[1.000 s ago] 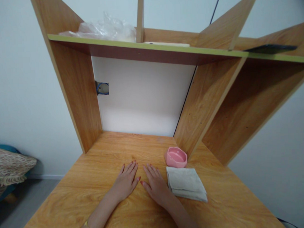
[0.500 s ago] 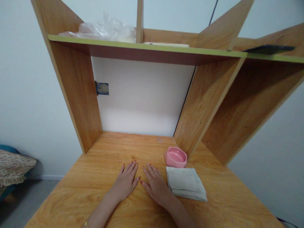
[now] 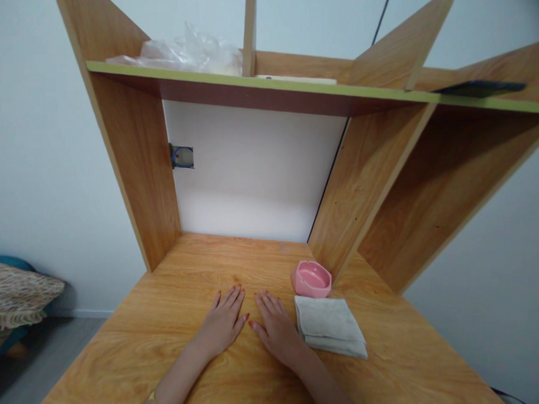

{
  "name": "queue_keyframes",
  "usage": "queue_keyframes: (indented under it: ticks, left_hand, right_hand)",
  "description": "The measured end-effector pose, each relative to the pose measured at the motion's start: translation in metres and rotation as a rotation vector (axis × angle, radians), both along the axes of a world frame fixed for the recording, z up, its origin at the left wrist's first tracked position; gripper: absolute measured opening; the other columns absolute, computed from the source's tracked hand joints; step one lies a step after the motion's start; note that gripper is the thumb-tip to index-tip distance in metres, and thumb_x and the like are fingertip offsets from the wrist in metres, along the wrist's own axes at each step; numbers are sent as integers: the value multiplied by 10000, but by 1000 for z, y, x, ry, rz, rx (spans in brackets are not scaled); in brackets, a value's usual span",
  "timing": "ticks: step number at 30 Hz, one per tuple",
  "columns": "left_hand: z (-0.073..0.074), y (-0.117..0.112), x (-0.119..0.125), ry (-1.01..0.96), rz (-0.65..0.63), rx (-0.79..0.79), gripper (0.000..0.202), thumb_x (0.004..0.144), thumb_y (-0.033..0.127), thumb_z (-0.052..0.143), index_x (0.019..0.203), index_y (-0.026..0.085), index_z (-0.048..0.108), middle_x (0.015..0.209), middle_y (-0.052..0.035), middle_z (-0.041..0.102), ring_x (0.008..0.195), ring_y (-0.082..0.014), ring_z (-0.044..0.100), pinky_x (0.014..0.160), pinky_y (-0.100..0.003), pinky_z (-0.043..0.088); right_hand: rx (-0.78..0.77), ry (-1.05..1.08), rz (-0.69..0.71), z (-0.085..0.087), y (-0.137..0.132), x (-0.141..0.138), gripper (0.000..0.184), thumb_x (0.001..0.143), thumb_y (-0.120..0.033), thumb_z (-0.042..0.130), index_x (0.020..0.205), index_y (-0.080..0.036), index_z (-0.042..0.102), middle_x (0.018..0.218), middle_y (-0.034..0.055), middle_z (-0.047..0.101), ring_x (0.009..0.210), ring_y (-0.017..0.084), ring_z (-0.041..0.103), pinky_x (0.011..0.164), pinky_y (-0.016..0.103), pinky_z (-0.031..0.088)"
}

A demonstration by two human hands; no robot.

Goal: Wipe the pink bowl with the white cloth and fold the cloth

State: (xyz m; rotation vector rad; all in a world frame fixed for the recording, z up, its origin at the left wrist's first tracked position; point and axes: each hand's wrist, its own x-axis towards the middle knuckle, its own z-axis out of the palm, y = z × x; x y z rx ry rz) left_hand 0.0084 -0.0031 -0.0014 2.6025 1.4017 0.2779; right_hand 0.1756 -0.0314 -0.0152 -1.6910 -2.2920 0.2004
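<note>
My left hand (image 3: pixel 223 324) lies flat on the wooden desk (image 3: pixel 125 360), palm down, fingers stretched out, holding nothing. My right hand (image 3: pixel 277 328) lies flat beside it in the same way, its outer edge close to a folded grey-white cloth (image 3: pixel 329 328). Just behind the cloth stands a small pink bowl (image 3: pixel 311 278), which looks empty. The thumbs of the two hands almost touch.
Upright wooden side panels (image 3: pixel 140 165) flank the desk, with a shelf (image 3: pixel 265 87) above. On the shelf lie a clear plastic bag (image 3: pixel 189 50) and a dark flat object (image 3: pixel 480 88). A wall socket (image 3: pixel 182 157) sits on the white back wall. A patterned fabric (image 3: pixel 16 296) lies low at left.
</note>
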Motion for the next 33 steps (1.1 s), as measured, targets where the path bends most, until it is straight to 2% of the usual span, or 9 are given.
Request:
queue_keyframes:
  ticks: [9, 26, 33]
  left_hand:
    - [-2, 1, 0, 23, -2, -8, 518, 867, 379, 259, 1301, 103, 321, 1371, -106, 279, 1270, -204, 211, 1021, -425, 171]
    - [1, 0, 1, 59, -1, -34, 539, 877, 400, 222, 1313, 92, 293, 1383, -95, 243, 1279, -198, 182, 1028, -429, 159]
    - [-1, 2, 2, 62, 3, -34, 533, 874, 398, 229, 1311, 100, 300, 1383, -96, 244, 1277, -195, 189, 1027, -423, 161]
  right_hand:
    - [-24, 5, 5, 5, -1, -1, 530, 823, -339, 351, 1282, -75, 358, 1339, 128, 344, 1247, 245, 252, 1010, 416, 228]
    - [-32, 48, 0, 1, -1, 1, 551, 822, -342, 349, 1319, -110, 293, 1356, 107, 319, 1254, 234, 239, 1016, 403, 210]
    - [-44, 31, -4, 3, -1, 0, 541, 825, -362, 346, 1302, -108, 330, 1353, 108, 323, 1255, 234, 236, 1017, 400, 208]
